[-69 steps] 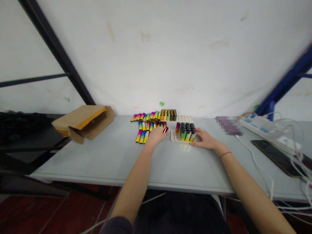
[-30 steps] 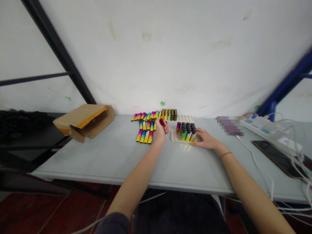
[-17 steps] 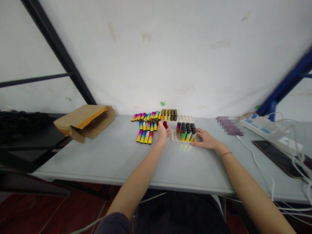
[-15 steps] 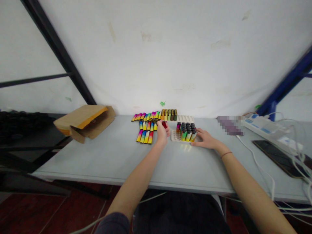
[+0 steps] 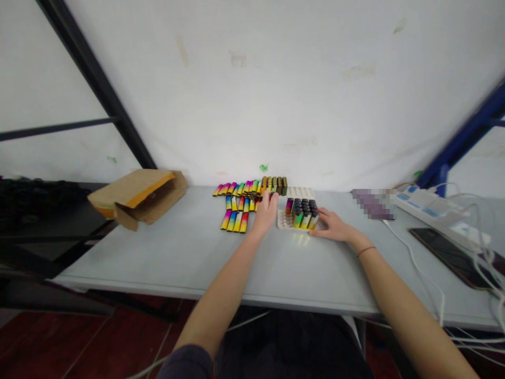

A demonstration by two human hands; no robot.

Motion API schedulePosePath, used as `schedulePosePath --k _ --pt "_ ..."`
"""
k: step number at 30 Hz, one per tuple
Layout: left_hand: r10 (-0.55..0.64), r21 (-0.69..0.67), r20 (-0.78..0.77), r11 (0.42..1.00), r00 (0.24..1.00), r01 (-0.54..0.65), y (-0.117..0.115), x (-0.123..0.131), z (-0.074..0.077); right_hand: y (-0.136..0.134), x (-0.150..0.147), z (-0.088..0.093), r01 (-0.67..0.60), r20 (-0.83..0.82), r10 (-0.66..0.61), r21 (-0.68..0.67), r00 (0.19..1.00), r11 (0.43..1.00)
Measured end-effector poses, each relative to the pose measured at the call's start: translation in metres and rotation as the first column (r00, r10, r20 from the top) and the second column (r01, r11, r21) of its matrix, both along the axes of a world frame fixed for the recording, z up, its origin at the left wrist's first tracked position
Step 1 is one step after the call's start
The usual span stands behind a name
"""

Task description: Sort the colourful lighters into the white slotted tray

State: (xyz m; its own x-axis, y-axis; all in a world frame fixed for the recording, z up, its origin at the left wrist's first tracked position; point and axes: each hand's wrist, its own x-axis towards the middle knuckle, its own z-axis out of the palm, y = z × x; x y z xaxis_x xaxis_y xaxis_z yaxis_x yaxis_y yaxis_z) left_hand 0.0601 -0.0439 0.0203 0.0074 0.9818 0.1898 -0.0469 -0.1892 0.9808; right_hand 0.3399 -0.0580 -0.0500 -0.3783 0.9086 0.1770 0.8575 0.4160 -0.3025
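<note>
My left hand (image 5: 265, 213) reaches over the table beside the rows of rainbow-coloured lighters (image 5: 235, 221) lying flat, its fingers near the back row. Whatever those fingers hold is hidden, and I see no red lighter. My right hand (image 5: 331, 225) rests with its fingertips against the right side of a cream moulded tray (image 5: 284, 221). Several lighters with black tops (image 5: 303, 215) stand upright in that tray, and its front holes show bare. Behind it lies a second cream tray (image 5: 300, 192), and upright lighters (image 5: 273, 185) stand in a row to its left.
All this sits on a long grey table (image 5: 158, 258). A torn cardboard box (image 5: 138, 195) lies at the left end. To the right are a pixelated purple object (image 5: 373, 205), a power strip (image 5: 426, 206), a phone (image 5: 450, 258) and white cables.
My left hand has moved forward over the lighters and opened out, and the red lighter seen at its fingers earlier no longer shows. My right hand has stayed at the tray.
</note>
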Motion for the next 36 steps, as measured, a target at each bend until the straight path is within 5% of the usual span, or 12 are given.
schedulePosePath --k 4,9,15,36 --pt "-0.039 0.261 -0.196 0.961 0.980 0.091 0.001 -0.008 0.002 0.000 0.000 0.001 -0.009 -0.004 0.009 -0.003 1.000 1.000" --pt "-0.166 0.236 -0.250 0.945 0.954 0.227 0.007 -0.013 0.005 -0.001 0.000 0.001 -0.028 -0.033 0.028 -0.008 0.999 1.000" --pt "-0.199 0.294 -0.374 0.901 0.906 0.320 0.015 -0.012 -0.014 -0.001 -0.002 0.002 -0.011 -0.027 0.011 -0.003 1.000 1.000" --pt "-0.135 0.257 -0.323 0.940 0.937 0.224 0.008 -0.002 -0.024 0.000 0.001 0.000 -0.023 -0.031 0.023 -0.005 0.999 1.000"
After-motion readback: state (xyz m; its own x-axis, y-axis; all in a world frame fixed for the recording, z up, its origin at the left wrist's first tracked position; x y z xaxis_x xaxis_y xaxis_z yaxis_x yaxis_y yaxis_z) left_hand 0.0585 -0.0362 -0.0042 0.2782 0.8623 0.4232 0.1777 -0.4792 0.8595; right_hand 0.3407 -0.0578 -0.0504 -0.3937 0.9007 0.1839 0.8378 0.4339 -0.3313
